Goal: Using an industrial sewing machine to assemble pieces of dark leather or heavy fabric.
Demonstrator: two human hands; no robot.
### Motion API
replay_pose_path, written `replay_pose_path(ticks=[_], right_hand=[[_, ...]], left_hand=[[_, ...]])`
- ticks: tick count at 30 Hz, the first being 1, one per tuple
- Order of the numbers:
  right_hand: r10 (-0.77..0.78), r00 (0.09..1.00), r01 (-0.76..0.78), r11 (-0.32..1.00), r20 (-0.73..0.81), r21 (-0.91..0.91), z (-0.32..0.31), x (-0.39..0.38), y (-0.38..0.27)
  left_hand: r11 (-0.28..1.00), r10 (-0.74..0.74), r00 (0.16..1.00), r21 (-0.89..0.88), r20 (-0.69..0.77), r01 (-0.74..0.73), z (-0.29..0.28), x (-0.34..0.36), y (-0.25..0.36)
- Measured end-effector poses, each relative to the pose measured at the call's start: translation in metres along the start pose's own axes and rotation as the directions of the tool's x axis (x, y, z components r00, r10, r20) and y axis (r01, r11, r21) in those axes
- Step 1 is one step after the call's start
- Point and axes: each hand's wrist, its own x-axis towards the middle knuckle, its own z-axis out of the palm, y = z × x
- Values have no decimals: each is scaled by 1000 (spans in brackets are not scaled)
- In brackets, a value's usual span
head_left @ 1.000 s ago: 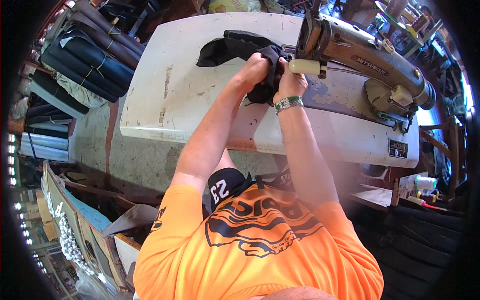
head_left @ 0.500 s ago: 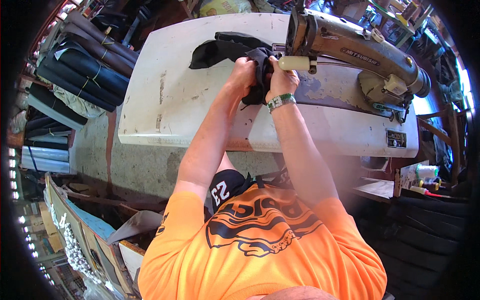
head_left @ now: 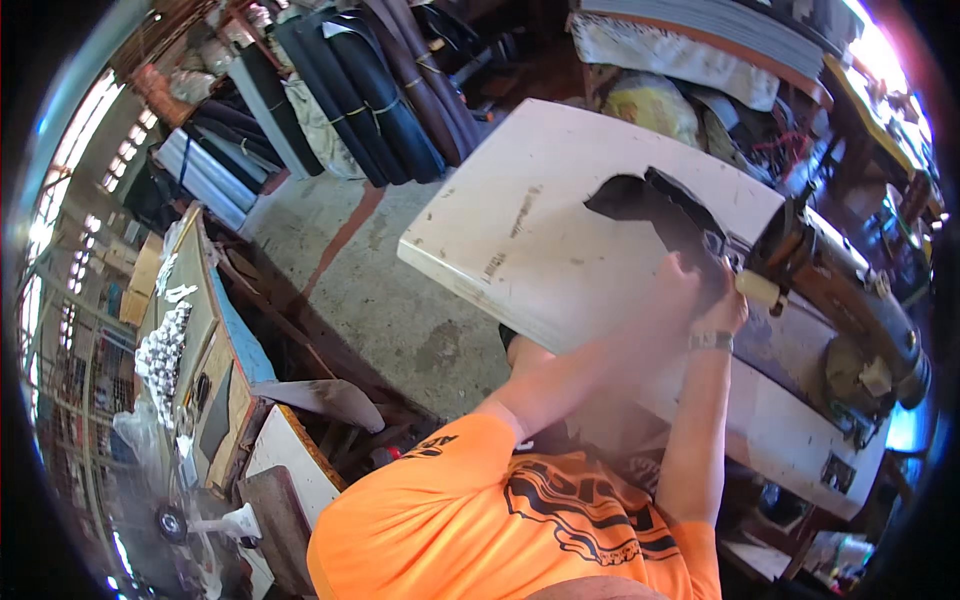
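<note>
My left hand [head_left: 682,272] is on a bunched black fabric piece [head_left: 680,220], its fingers too hazy to make out. My right hand [head_left: 730,305] is closed on the same fabric, just right of my left one, beside a cream cylindrical part [head_left: 762,292] of the old brown sewing machine [head_left: 858,298]. The fabric's flat end spreads leftward over the white, scuffed machine table [head_left: 470,220]. Where it meets the needle area is hidden.
Rolls of dark and silver material [head_left: 355,100] stand at the back left. A cluttered bench [head_left: 240,340] with white small items runs along the left over a concrete floor [head_left: 370,280]. Stacked sheets and bundles [head_left: 680,20] lie behind the table.
The view has swung left, so the table, machine and hands now appear lower and farther right and more of the left bench shows. My hands remain at the fabric; the left looks blurrier.
</note>
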Motion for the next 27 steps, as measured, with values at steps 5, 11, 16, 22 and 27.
replay_pose_path(ticks=[5,11,16,22,27], right_hand=[[-15,994,6,996,-110,-84,-6,12,4],[-486,863,429,557,140,-711,1,-32,-2],[-520,837,459,494,172,-739,-1,-31,-3],[-524,823,451,368,219,-813,6,-34,5],[-475,876,353,518,81,-779,9,-34,-5]], left_hand=[[977,-183,956,-67,231,203,-6,6,34],[897,-347,801,-77,488,436,-22,13,70],[899,-309,700,-44,644,437,-16,28,70],[940,122,657,125,744,-317,-21,68,16],[793,-367,726,-212,581,571,-14,42,30]])
